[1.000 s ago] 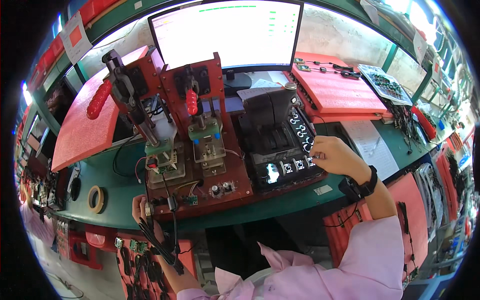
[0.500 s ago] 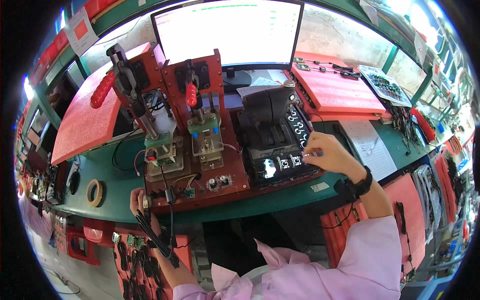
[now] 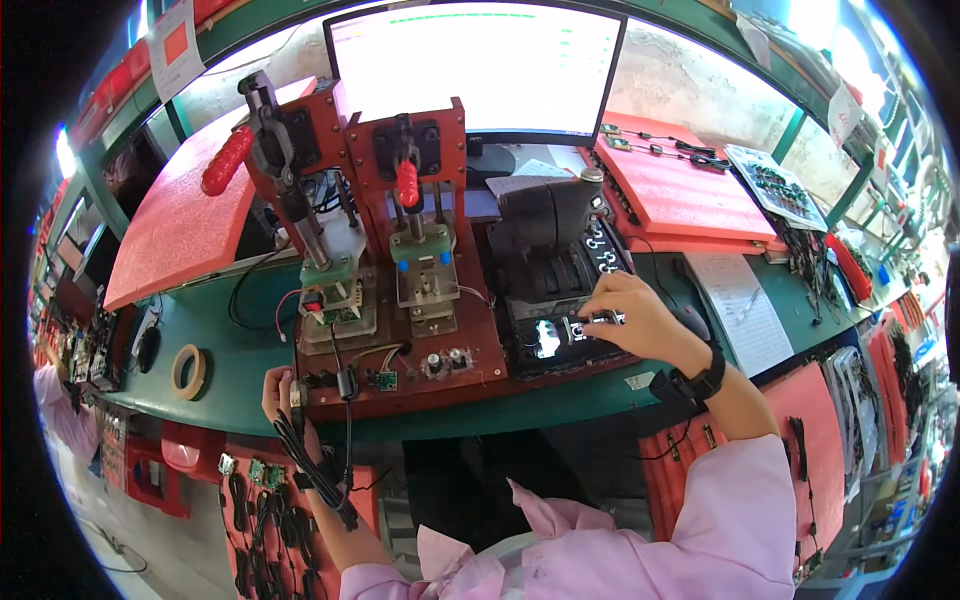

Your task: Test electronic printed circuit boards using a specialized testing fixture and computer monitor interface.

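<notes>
My right hand [image 3: 632, 318] is over the front right of a black device [image 3: 545, 285] with white-lit marks. Its thumb and fingers pinch a small dark-and-silver piece [image 3: 606, 317], whose kind I cannot make out. My left hand [image 3: 277, 393] is curled at the front left corner of a dark red test fixture [image 3: 470, 345], beside a round metal part [image 3: 296, 395]. A bundled black cable [image 3: 315, 465] hangs at that hand and wrist. Another stretch of cord with a thick black sleeve [image 3: 347, 384] runs up to a circuit board [image 3: 340, 312] under the left toggle clamp [image 3: 275, 160].
A lit monitor [image 3: 480, 70] stands behind the fixture. Pink foam sheets [image 3: 690, 190] with cabled boards lie at the right, near a paper sheet [image 3: 740, 305]. A tape roll [image 3: 188, 372] rests on the green table at left. Below hangs foam with several coiled cables [image 3: 265, 510].
My right hand has shifted slightly left over the black device, and the pinched piece shows more fully. The whole view has shifted a little. My left hand stays at the fixture's corner.
</notes>
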Demonstrator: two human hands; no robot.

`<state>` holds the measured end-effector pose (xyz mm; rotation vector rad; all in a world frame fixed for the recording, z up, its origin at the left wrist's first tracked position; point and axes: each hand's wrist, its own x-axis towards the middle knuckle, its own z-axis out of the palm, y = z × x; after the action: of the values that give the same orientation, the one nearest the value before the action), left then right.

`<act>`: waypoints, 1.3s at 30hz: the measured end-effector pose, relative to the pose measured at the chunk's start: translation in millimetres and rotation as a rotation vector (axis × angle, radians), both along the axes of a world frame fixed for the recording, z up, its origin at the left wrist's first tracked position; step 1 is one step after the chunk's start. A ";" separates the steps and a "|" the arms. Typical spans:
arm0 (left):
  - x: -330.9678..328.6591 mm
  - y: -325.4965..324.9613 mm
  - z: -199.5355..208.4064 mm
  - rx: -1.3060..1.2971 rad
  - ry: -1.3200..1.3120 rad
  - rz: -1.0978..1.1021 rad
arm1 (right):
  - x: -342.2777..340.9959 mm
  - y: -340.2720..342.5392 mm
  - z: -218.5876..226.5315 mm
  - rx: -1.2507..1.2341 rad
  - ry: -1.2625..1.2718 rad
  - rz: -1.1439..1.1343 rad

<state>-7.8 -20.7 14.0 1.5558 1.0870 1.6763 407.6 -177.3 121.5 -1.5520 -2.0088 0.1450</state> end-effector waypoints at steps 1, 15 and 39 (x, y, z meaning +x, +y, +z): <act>2.4 0.0 -0.2 0.021 -0.002 0.000 | -0.3 1.9 -2.3 0.021 -0.047 0.013; -2.0 4.0 -1.9 -0.065 -0.041 -0.001 | -45.9 23.3 8.5 0.042 -0.080 0.160; -8.4 12.2 -13.1 -0.083 -0.124 -0.049 | -36.4 84.1 25.5 -0.440 -0.143 0.537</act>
<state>-16.2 -8.5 0.9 1.3968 1.0329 1.6505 371.3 -93.2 147.0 -1.2407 -2.5973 0.7468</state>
